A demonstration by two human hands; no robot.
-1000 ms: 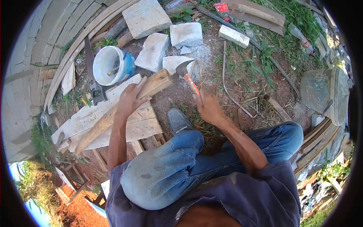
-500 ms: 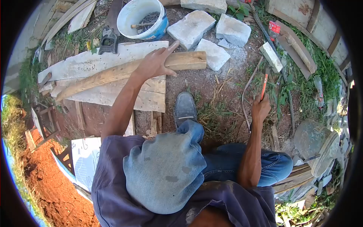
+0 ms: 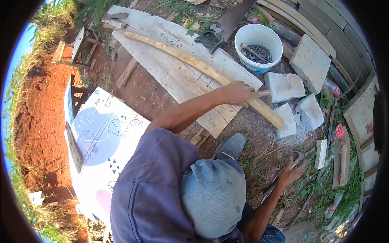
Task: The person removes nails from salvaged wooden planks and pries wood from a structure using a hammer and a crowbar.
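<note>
My left hand (image 3: 239, 94) lies across a long, slightly bowed wooden beam (image 3: 194, 62), thumb on the near side and index finger stretched out. Beneath the beam are pale wide boards (image 3: 170, 79). Lower right, my right hand (image 3: 291, 173) is curled around a hammer (image 3: 300, 157); its curved grey metal head shows at the fingers, and most of the handle is hidden or hard to make out. A white bucket (image 3: 238, 44) holding many nails and a wooden-handled tool stands beyond the beam. Beside it, a handsaw (image 3: 210, 38) rests on the board's edge.
Pale stone blocks (image 3: 285, 87) sit by the beam's right end. My shoe (image 3: 231, 146) is close to the boards. Short wood pieces (image 3: 342, 158) and a plastic bottle (image 3: 334, 204) lie in grass at right. A printed white panel (image 3: 133, 135) stands at left.
The view has turned, swinging the boards, bucket and stones rightward. My left hand stays on the beam. The orange stick-like part at my right hand no longer shows; a curved metal head does.
</note>
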